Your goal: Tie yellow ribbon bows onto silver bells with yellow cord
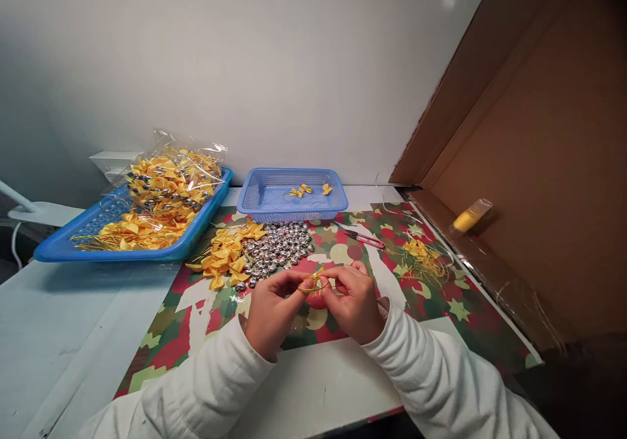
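Note:
Both hands meet over the patterned mat, fingertips pinched on a yellow cord (319, 288) that forms a small loop between them. My left hand (278, 305) is closed on its left side, and my right hand (353, 298) grips it from the right. A bit of yellow ribbon shows at the fingertips, but its shape is mostly hidden. Just beyond my left hand lie a pile of silver beads (277, 246) and a heap of yellow ribbon bows (225, 253). Red-handled thread snips (365, 238) rest beyond my right hand.
A shallow blue basket (249, 211) holds several finished-looking bows. At left, a larger blue tray (53, 246) carries bagged and loose bows. Yellow cords and ribbon scraps (424, 259) lie right, near a clear tube with yellow contents (471, 217) by the cardboard wall (533, 132).

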Tool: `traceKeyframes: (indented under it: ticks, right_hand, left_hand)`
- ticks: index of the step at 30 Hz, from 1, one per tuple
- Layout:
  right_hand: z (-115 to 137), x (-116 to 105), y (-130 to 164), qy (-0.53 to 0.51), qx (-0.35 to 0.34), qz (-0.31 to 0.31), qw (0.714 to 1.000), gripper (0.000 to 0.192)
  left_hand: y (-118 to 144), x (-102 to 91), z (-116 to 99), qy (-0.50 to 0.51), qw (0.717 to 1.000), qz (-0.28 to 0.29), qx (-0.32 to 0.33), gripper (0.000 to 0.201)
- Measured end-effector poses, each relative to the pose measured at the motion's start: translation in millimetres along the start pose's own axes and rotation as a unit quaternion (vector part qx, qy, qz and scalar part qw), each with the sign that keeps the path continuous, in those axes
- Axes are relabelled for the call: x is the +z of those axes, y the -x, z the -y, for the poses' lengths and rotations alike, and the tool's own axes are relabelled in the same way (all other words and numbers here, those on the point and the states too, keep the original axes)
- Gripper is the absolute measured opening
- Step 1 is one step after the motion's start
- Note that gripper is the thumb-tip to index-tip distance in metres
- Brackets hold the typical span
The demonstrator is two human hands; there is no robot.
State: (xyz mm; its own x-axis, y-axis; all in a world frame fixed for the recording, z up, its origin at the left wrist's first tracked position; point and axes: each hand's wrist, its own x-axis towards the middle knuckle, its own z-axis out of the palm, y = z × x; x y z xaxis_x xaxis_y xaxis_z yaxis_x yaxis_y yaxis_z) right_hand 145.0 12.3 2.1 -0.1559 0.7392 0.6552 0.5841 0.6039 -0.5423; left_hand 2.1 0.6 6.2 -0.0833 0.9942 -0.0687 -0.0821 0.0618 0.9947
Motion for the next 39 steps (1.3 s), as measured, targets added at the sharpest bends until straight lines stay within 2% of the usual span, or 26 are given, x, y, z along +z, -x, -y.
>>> traceKeyframes:
  ticks: [7, 15, 17, 19, 20, 21, 23, 25, 27, 30, 33, 35, 37, 39]
  right_hand:
    - [-0.2, 0.0, 1.6, -0.001, -0.007, 0.003, 1.0, 0.013]
    - [1.8, 1.2, 1.8, -0.024, 0.035, 0.02, 0.999, 0.012]
    - [-0.5, -1.0, 0.1, -0.069, 0.058, 0.053, 0.995, 0.01]
    - [-6.7, -8.3, -5.1, -0.156, 0.097, 0.106, 0.977, 0.009]
    - [-11.1, -14.4, -9.2, -0.202, 0.118, 0.127, 0.964, 0.019]
    - [-15.9, -21.9, -14.2, -0.25, 0.14, 0.115, 0.951, 0.025]
    - [-25.0, -39.6, -25.5, -0.353, 0.175, -0.001, 0.919, 0.021]
    - [-30.7, -56.6, -35.6, -0.431, 0.167, -0.103, 0.881, 0.015]
    - [-31.5, -68.4, -41.1, -0.461, 0.156, -0.135, 0.863, 0.012]
    - [-26.1, -72.9, -39.6, -0.444, 0.142, -0.104, 0.879, 0.013]
    - [-16.4, -67.4, -32.7, -0.42, 0.118, -0.064, 0.898, 0.011]
    - [-8.5, -62.5, -29.0, -0.416, 0.105, -0.037, 0.903, 0.012]
    - [-1.0, -57.6, -27.4, -0.425, 0.096, -0.011, 0.9, 0.012]
    - [3.6, -52.5, -27.5, -0.437, 0.094, 0.0, 0.894, 0.011]
  left_hand:
    - [3.2, -0.6, 0.9, -0.032, 0.999, 0.001, 0.033, 0.023]
    - [3.6, -0.5, 2.8, -0.075, 0.996, -0.015, 0.053, 0.018]
    - [1.8, -2.2, 2.9, -0.072, 0.996, -0.012, 0.055, 0.017]
    - [-2.0, -5.7, 2.3, -0.07, 0.996, -0.008, 0.058, 0.016]
    - [-4.4, -8.1, 1.6, -0.078, 0.995, -0.008, 0.06, 0.015]
    - [-7.0, -10.7, 0.7, -0.095, 0.993, -0.01, 0.063, 0.014]
    - [-11.6, -15.5, -1.4, -0.159, 0.985, -0.004, 0.07, 0.011]
    - [-14.7, -18.7, -3.2, -0.223, 0.971, 0.036, 0.075, 0.007]
    - [-16.3, -20.2, -3.9, -0.277, 0.953, 0.08, 0.092, 0.007]
    - [-18.5, -23.8, -3.9, -0.345, 0.917, 0.111, 0.165, 0.012]
    - [-22.5, -31.9, -8.0, -0.374, 0.885, 0.149, 0.235, 0.032]
    - [-23.7, -36.1, -15.3, -0.361, 0.88, 0.163, 0.261, 0.041]
    - [-21.2, -34.7, -24.4, -0.334, 0.888, 0.156, 0.274, 0.041]
    - [-14.8, -26.5, -31.4, -0.294, 0.897, 0.195, 0.266, 0.039]
